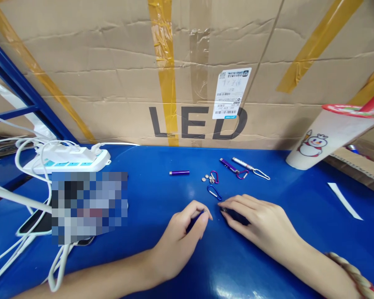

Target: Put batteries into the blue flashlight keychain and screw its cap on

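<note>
My left hand (182, 238) is closed, thumb against fingers, above the blue table. A dark blue sliver shows in its curl, but I cannot tell what it is. My right hand (258, 220) has its fingertips pinched near the table around a small dark piece, mostly hidden. Just beyond the hands lies a blue carabiner (214, 192). Behind it are several button cells (203, 180) beside a purple-pink carabiner (217, 177). A purple tube (180, 173) lies to their left. On the right lie a purple penlight (228, 165) with a carabiner and a silver penlight (241, 162) with a silver clip.
A large cardboard box (112, 83) marked LED stands along the back. At left are a white power strip (81, 164), tangled white cables and a blurred-out patch. A tall drink cup (314, 141) stands at right, near a white strip (345, 201).
</note>
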`<state>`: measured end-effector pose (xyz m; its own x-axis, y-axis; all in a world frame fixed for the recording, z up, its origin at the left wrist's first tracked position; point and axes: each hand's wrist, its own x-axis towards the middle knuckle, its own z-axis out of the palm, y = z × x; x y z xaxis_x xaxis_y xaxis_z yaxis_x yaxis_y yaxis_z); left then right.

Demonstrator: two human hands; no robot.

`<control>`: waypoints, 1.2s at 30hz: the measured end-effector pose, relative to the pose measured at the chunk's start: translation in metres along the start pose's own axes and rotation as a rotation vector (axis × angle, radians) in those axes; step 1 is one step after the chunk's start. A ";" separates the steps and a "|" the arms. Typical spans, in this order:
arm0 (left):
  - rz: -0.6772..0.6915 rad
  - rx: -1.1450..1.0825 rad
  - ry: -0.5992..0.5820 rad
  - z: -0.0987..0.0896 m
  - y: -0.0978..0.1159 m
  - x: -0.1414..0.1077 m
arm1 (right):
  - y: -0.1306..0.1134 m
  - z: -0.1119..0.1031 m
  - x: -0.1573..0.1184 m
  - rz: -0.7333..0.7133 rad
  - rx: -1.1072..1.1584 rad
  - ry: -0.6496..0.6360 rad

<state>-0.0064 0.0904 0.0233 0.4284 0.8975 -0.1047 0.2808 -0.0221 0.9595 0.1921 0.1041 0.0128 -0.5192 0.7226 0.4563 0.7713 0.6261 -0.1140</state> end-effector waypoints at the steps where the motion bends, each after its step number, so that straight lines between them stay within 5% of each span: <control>1: -0.002 -0.001 0.000 0.000 0.000 0.000 | 0.000 0.000 0.000 0.002 0.009 -0.004; 16: 0.020 0.010 0.008 0.000 -0.001 0.000 | -0.004 -0.005 0.003 -0.004 0.104 0.020; 27: -0.017 0.012 0.003 0.000 -0.001 0.002 | -0.002 -0.006 0.004 0.081 0.318 -0.107; 36: -0.011 0.008 0.020 0.001 -0.002 0.002 | -0.003 -0.004 0.003 0.034 0.268 -0.134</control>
<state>-0.0053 0.0918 0.0209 0.4077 0.9064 -0.1101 0.2928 -0.0156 0.9560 0.1899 0.1028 0.0183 -0.5525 0.7655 0.3297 0.6738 0.6431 -0.3639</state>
